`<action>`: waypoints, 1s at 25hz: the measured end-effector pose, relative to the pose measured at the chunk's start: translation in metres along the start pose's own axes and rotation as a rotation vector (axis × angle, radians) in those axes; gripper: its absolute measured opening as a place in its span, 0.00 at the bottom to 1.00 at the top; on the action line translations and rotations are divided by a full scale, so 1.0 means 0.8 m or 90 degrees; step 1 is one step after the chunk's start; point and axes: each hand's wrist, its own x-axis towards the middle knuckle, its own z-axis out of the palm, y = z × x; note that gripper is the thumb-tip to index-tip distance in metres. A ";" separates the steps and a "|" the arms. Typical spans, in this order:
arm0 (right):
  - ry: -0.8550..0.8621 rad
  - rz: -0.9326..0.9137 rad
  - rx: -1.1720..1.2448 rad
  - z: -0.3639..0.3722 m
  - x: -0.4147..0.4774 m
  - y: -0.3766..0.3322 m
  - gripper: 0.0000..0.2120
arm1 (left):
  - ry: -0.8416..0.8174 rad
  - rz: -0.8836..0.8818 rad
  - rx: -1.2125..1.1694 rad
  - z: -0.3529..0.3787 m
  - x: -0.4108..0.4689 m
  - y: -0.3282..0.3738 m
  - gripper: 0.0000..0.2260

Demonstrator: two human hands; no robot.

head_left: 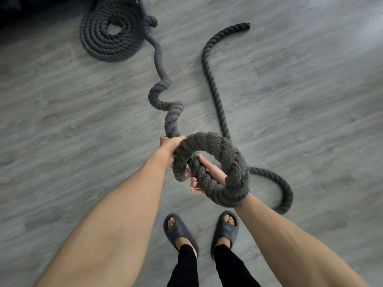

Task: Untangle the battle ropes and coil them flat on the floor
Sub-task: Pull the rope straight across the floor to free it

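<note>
A thick dark grey battle rope (215,96) runs over the floor. One length snakes from a flat coil (109,32) at the top left down to my hands. There it forms a raised frayed loop (228,154) held above the floor. My left hand (171,145) grips the rope at the loop's left side. My right hand (207,172) reaches through the loop and holds the strand crossing under it; the loop rests over that wrist. Another length curves right behind my right arm (284,191) and up to a free end (245,25).
The grey wood-look floor (62,121) spreads all around. My feet in dark slides (178,230) stand just below the hands. Something dark sits in the top left corner (12,9), behind the coil.
</note>
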 end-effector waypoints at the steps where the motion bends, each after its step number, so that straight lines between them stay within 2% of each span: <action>1: -0.066 0.012 0.008 0.009 -0.006 -0.009 0.30 | -0.010 -0.005 0.015 -0.002 0.007 -0.006 0.27; 2: -0.110 0.034 0.026 0.015 -0.004 -0.017 0.30 | -0.006 -0.006 0.026 -0.008 0.030 -0.018 0.29; 4: -0.121 0.031 -0.085 0.039 -0.022 -0.033 0.28 | 0.028 -0.013 0.052 -0.013 0.031 -0.022 0.30; 7: -0.073 -0.024 -0.225 0.013 -0.028 -0.054 0.21 | 0.135 0.034 0.149 -0.019 -0.003 -0.016 0.26; 9: 0.008 -0.070 -0.293 -0.007 -0.044 -0.089 0.21 | 0.219 0.066 0.177 -0.016 -0.004 -0.023 0.26; 10: 0.124 -0.120 -0.355 -0.007 -0.060 -0.112 0.20 | 0.258 0.074 0.176 -0.012 -0.005 -0.028 0.26; 12: 0.426 -0.318 -0.490 -0.015 -0.083 -0.142 0.16 | 0.321 0.080 0.168 0.000 -0.011 -0.035 0.25; 13: 0.540 -0.398 -0.500 -0.010 -0.098 -0.151 0.18 | 0.334 0.077 0.161 0.007 -0.015 -0.039 0.24; 14: 0.566 -0.439 -0.515 -0.003 -0.110 -0.149 0.20 | 0.345 0.073 0.150 0.013 -0.015 -0.043 0.24; 15: 0.501 -0.392 -0.542 0.016 -0.128 -0.135 0.21 | 0.347 0.062 0.138 0.016 -0.017 -0.044 0.24; 16: 0.375 -0.259 -0.575 0.031 -0.130 -0.110 0.21 | 0.345 0.048 0.125 0.017 -0.018 -0.044 0.25; 17: 0.243 -0.110 -0.579 0.048 -0.135 -0.080 0.20 | 0.338 0.041 0.122 0.016 -0.020 -0.043 0.26; 18: 0.143 -0.017 -0.562 0.059 -0.129 -0.052 0.19 | 0.326 0.037 0.122 0.015 -0.021 -0.041 0.27; 19: 0.095 0.005 -0.521 0.067 -0.117 -0.030 0.19 | 0.307 0.034 0.127 0.014 -0.023 -0.039 0.29; 20: 0.098 -0.019 -0.472 0.072 -0.093 -0.013 0.22 | 0.290 0.031 0.136 0.013 -0.023 -0.037 0.29; 22: 0.193 -0.121 -0.339 0.089 -0.058 0.002 0.32 | 0.272 0.028 0.147 0.012 -0.020 -0.035 0.29; 24: 0.354 -0.181 -0.196 0.109 -0.038 0.003 0.41 | 0.246 0.029 0.154 0.019 -0.019 -0.036 0.27; 25: 0.439 -0.208 -0.097 0.117 -0.034 0.002 0.41 | 0.227 0.031 0.151 0.025 -0.023 -0.037 0.27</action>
